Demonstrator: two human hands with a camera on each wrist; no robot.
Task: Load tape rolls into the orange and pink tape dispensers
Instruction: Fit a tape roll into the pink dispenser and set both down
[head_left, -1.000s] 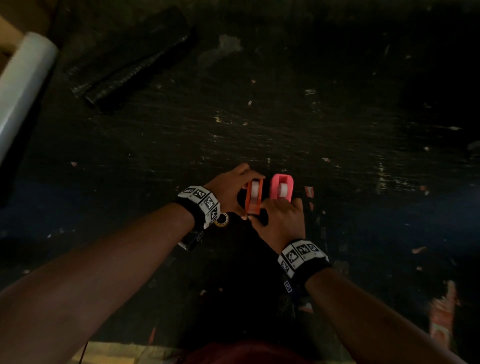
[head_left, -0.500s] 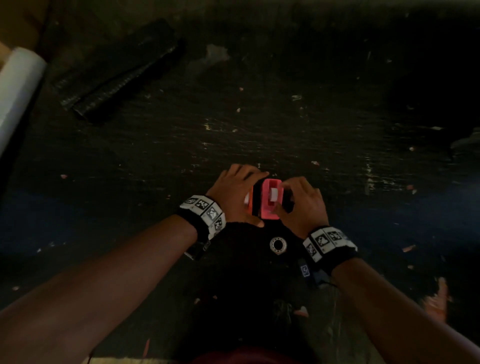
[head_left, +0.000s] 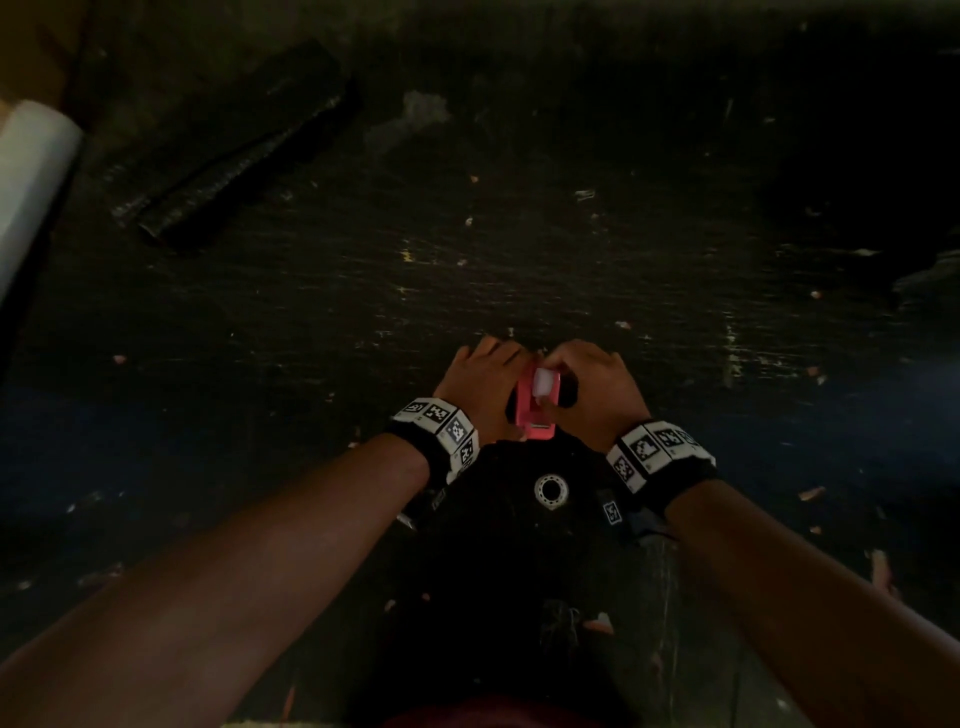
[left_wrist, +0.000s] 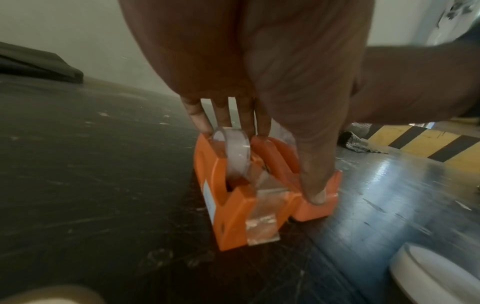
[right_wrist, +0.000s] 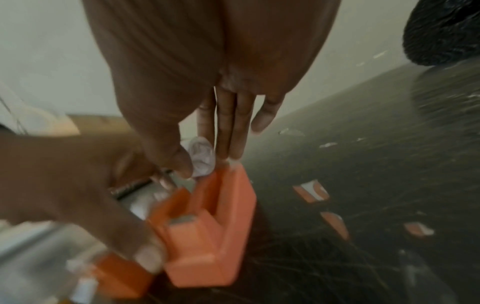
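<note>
Dispensers sit side by side between your hands on the dark, scratched floor (head_left: 519, 270): the orange dispenser (left_wrist: 228, 205) on the left, the pink dispenser (head_left: 535, 410) touching it on the right. Both are blocky moulded plastic. A clear tape roll (left_wrist: 235, 152) sits in the orange one, a strip of tape lying over its near end. Your left hand (head_left: 480, 384) reaches down over both, fingertips on the tops, thumb pressed on the pink one's near end. Your right hand (head_left: 592, 389) pinches a second tape roll (right_wrist: 201, 157) between thumb and fingers at the pink dispenser's far top. A white ring (head_left: 550, 489) lies near you; torn paper scraps (right_wrist: 311, 192) lie scattered to the right.
</note>
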